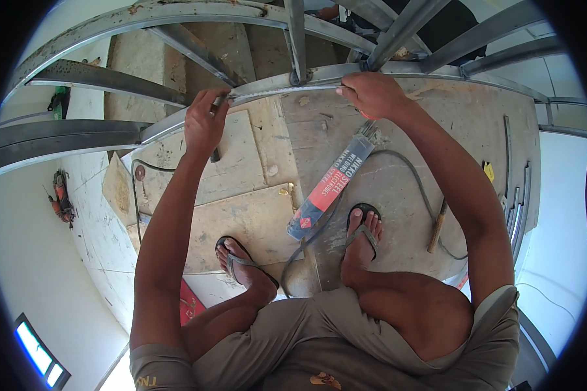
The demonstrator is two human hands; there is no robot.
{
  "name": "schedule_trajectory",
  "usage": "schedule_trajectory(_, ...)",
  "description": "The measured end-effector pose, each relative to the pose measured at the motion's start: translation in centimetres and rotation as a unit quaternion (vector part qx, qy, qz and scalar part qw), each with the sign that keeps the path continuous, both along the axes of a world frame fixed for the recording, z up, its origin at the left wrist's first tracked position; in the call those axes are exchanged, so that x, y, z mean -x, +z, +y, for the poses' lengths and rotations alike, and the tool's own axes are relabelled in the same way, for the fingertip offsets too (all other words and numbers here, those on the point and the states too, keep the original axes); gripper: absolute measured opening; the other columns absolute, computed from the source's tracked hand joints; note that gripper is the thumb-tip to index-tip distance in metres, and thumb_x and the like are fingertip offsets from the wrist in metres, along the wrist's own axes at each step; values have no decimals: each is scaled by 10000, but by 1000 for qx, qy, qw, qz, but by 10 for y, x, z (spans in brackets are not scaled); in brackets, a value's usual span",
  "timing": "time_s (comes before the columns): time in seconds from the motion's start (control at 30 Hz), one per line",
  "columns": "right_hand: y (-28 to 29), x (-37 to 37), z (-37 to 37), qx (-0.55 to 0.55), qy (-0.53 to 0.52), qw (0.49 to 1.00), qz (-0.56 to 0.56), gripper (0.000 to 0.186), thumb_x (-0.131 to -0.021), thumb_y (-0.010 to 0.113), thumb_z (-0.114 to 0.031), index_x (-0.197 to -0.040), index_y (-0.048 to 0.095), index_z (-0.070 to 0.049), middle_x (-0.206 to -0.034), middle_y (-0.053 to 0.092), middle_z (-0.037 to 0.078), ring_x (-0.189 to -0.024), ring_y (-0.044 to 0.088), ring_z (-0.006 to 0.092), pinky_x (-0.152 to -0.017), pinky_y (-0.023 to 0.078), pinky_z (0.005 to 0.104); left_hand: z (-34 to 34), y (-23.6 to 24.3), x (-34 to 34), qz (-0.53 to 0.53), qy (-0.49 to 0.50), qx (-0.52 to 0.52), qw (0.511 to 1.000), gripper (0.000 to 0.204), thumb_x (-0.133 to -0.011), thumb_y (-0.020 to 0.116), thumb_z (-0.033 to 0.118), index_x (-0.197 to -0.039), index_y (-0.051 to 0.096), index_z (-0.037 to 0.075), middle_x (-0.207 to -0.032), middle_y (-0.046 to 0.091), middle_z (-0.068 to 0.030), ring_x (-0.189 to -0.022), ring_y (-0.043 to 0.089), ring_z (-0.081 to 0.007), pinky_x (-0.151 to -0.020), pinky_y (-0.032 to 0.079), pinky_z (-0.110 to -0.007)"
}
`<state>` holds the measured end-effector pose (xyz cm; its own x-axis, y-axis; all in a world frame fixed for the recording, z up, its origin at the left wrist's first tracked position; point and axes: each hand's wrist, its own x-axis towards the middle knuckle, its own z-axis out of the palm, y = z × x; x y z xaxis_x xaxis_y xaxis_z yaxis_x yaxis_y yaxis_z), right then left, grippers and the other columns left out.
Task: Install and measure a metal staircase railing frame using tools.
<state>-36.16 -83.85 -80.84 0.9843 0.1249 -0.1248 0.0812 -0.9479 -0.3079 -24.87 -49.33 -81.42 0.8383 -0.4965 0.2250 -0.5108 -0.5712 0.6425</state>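
Along the far grey metal rail [267,84], a thin whitish strip [287,91] stretches straight between two hands: the left hand [205,122] has its grip clamped on the left end, the right hand [376,96] pinches the right (a long blue-and-red rectangular carton [328,187] lies nearer, on worn wooden boards [401,225]).

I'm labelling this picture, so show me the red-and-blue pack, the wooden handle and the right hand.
Pack [331,185], head view: upward face, midway.
Wooden handle [438,227], head view: mid-shaft.
Right hand [376,95], head view: back of hand.
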Motion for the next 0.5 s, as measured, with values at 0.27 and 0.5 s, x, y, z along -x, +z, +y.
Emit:
schedule_trajectory(0.27, 7, -10, 23, 5, -73, 997, -9, 331, -984, 511, -400, -919, 665, -114, -800, 677, 130, -791, 677, 350, -676, 522, 493, -19, 1, 2, 15, -43, -5, 999, 200, -898, 684, 87, -1083, 678, 12, -974, 690, -118, -751, 678, -187, -673, 537, -306)
schedule_trajectory(0.5, 4, -8, 38, 22, -95, 995, -21, 336, -993, 498, -400, -947, 693, -130, -821, 694, 117, -799, 690, 337, -680, 535, 475, -21, 3, 5, 77, -5, 76, 994, 166, -888, 693, 75, -1039, 676, 8, -898, 693, -129, -725, 685, -215, -659, 541, -323)
